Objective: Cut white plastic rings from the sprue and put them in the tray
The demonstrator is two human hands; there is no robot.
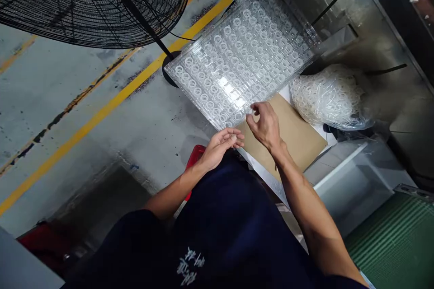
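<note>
Concrete floor (77,113) marked with yellow lines runs beneath the station, as observed from my remote post. Nearest the camera is the person's dark shirt (217,235), with white lettering on its front. A red object (195,159) shows just under the left forearm; its kind is hidden. The left hand (219,148) hovers at the tray's near corner, its fingers curled toward the thumb. Whether they pinch something small and pale, I cannot tell. The right hand (266,125) is just beside it, fingers partly open, their tips at the tray's near edge, with nothing visibly held. Both hands working this one stretch of edge suggests it is the point of attention.

Under them lies a cardboard sheet (291,140), which appears to carry the tray's edge, probably as a protective pad. The tray (203,36) is clear plastic, its rows filled with clear rings (227,31), and it slants away toward far left. At near right are a green mat (393,244) and a clear bin (352,185). Farther right, a clear bag (327,95) of similar rings sits within reach, I judge for ready supply. At far left, a black wire fan (91,4) overhangs the tray, likely placed to cool the workspace.
</note>
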